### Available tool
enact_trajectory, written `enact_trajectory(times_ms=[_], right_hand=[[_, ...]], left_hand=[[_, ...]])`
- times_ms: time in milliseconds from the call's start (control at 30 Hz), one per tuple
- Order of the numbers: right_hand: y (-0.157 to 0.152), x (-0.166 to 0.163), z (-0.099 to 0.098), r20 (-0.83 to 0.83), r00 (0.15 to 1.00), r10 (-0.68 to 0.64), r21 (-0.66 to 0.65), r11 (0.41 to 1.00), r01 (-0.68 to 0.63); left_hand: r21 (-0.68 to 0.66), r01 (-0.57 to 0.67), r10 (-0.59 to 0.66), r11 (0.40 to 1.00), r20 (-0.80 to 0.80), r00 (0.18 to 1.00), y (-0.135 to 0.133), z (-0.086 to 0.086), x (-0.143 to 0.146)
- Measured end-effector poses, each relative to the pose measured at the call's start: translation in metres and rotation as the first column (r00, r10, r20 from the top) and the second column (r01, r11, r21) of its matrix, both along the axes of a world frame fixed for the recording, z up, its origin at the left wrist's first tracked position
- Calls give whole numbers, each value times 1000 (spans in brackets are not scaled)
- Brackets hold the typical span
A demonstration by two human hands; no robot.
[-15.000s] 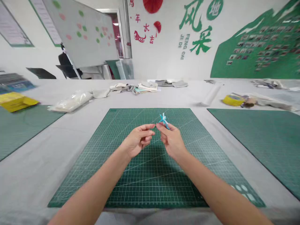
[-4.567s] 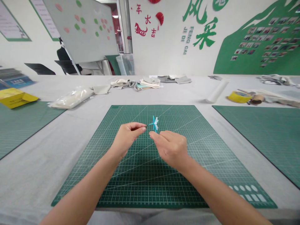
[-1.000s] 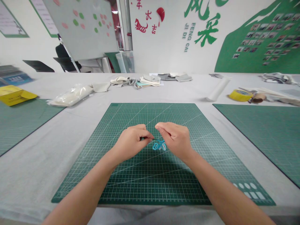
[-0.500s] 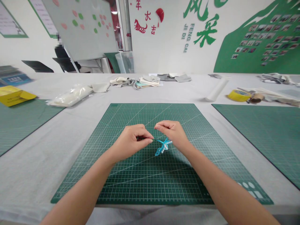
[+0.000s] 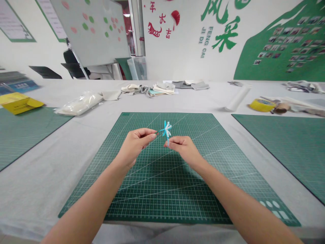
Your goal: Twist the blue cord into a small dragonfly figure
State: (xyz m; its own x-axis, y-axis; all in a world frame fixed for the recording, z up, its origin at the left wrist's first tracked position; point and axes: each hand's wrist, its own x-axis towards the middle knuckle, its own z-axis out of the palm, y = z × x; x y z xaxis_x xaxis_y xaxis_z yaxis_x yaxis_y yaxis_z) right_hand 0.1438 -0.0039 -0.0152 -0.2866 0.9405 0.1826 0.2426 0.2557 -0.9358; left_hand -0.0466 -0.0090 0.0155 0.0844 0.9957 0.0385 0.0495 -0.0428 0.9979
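A small blue looped wire figure with pale beads (image 5: 167, 129) is held up above the middle green cutting mat (image 5: 142, 189). My left hand (image 5: 134, 145) pinches one end of it between thumb and forefinger, from the left. My right hand (image 5: 184, 149) is closed in a pinch just below and to the right of it, gripping its lower end. Both forearms reach in from the bottom edge over the mat.
Two more green mats lie at the left (image 5: 22, 132) and the right (image 5: 286, 142). A yellow box (image 5: 19, 103), a plastic bag (image 5: 78, 103), folded cloths (image 5: 152, 89), a white roll (image 5: 237, 98) and yellow tape (image 5: 261, 105) sit along the far side of the grey table.
The blue figure hung below my hands half a second ago; now it stands upright above them. Both hands have risen slightly and moved apart a little.
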Motion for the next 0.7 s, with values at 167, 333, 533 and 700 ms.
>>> enact_trajectory(times_ms=[167,333,533,700], right_hand=[[-19,-7,6,264,961,-83,292,956,2],[-28,-9,5,318,939,-132,510,859,-52],[-30,-7,7,308,927,-213,654,755,-44],[-32,-5,9,264,919,-292,755,656,-9]], left_hand=[[-39,-50,52,998,53,997,5,-5,-6],[-26,-95,95,995,12,995,5,-6,-6],[112,-105,125,988,-193,973,3,-5,-2],[298,3,129,955,-422,897,-1,-4,0]])
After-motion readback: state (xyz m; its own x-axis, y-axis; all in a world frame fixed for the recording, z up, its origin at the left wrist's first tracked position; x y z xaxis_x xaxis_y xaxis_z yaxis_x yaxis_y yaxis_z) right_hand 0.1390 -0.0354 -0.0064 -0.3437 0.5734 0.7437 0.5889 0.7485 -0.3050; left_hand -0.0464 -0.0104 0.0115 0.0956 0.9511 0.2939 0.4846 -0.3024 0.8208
